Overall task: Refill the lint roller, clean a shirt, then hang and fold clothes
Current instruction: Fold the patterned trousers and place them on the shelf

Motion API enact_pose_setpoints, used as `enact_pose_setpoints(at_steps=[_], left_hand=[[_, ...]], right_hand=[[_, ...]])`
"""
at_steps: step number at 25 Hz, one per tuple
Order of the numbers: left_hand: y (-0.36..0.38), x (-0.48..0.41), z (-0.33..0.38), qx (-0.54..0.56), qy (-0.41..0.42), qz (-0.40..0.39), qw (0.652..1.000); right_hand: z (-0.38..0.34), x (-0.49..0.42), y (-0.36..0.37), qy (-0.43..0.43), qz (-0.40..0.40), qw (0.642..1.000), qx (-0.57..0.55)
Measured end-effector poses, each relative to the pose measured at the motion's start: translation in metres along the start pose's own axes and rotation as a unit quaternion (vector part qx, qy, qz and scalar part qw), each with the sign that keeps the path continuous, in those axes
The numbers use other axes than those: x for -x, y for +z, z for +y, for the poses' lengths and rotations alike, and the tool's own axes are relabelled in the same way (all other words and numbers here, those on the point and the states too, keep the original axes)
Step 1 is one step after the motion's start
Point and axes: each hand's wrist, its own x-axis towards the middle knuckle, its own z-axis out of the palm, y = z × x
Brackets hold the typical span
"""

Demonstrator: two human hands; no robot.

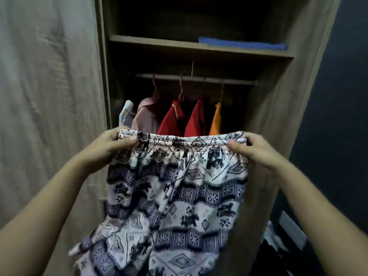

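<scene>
Patterned trousers (pixel 175 188), probably, stretched between left hand (pixel 111 145) and right hand (pixel 256 149)

garments (pixel 180 120) on rail (pixel 195 78), towel (pixel 243 44) on shelf (pixel 151 41) above

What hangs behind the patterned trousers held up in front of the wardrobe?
Showing above the patterned trousers: a white garment, a pink garment, a red garment, a second red garment and an orange garment, under the rail. Their lower parts are covered.
</scene>
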Motion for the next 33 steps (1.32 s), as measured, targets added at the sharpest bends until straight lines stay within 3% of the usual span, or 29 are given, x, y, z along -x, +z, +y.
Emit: enact_pose_setpoints(at_steps=[4, 7, 11, 18, 22, 26, 29, 32, 33], left_hand=[[0.010, 0.005, -0.028, 0.081, -0.135, 0.076, 0.985], [0.043, 0.004, -0.038, 0.122, -0.150, 0.165, 0.967], [0.105, 0.010, -0.034, 0.101, -0.073, 0.115, 0.986], [0.124, 0.019, -0.050, 0.006, -0.028, 0.047, 0.999], [0.135, 0.028, -0.049, 0.065, -0.017, 0.053, 0.996], [0.140, 0.023, -0.051, 0.021, 0.022, 0.102, 0.994], [0.134, 0.020, -0.047, 0.113, 0.034, 0.078, 0.990], [0.117, 0.019, -0.037, 0.123, 0.036, 0.041, 0.991], [0.113, 0.019, -0.034, 0.102, 0.039, 0.044, 0.993]], right_hand=[[0.042, 0.000, 0.032, 0.157, 0.006, 0.986, -0.052], [0.055, -0.001, 0.070, 0.203, 0.067, 0.965, -0.155], [0.037, 0.005, 0.103, 0.140, 0.041, 0.961, -0.233], [0.036, 0.020, 0.109, 0.103, -0.019, 0.975, -0.198], [0.042, 0.016, 0.104, 0.114, -0.025, 0.970, -0.213], [0.048, 0.019, 0.104, 0.051, -0.008, 0.989, -0.137], [0.055, 0.016, 0.088, -0.002, 0.044, 0.999, -0.013], [0.054, 0.012, 0.067, -0.076, -0.042, 0.996, 0.026], [0.052, 0.010, 0.064, -0.117, -0.064, 0.987, 0.086]])
